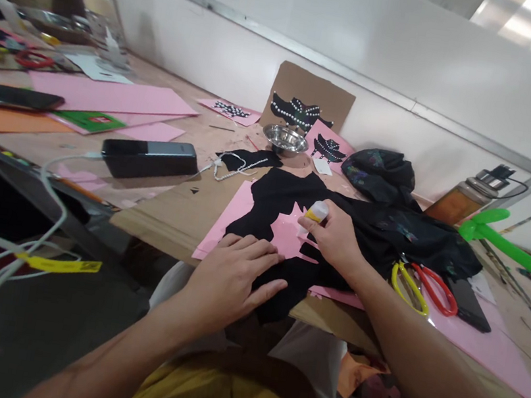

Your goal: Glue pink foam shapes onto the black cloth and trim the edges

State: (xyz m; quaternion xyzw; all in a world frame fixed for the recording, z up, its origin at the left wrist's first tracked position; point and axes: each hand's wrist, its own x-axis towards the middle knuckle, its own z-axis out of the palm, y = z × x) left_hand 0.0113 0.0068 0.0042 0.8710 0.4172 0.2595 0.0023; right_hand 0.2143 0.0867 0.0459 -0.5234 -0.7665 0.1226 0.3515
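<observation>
Black fabric (274, 190) with a jagged cut-out lies over a sheet of pink paper (289, 229) on the cardboard. My left hand (239, 275) rests flat on the lower left of the fabric, fingers stretched and holding nothing. In my right hand (339, 237) is a small glue bottle (317, 211) with a yellow label. The bottle is tilted over the pink area inside the cut-out; whether its tip touches the paper I cannot tell. Small glossy spots show on the pink. Yellow-handled scissors (406, 290) and red-handled scissors (436, 291) lie right of my right wrist.
A metal bowl (285, 139) stands behind the fabric, near a beaded black piece (298, 112) against cardboard. A power bank (149, 158) with a white cable (54, 194) sits to the left. On the right are a bottle of amber drink (459, 200) and a green balloon (512, 248).
</observation>
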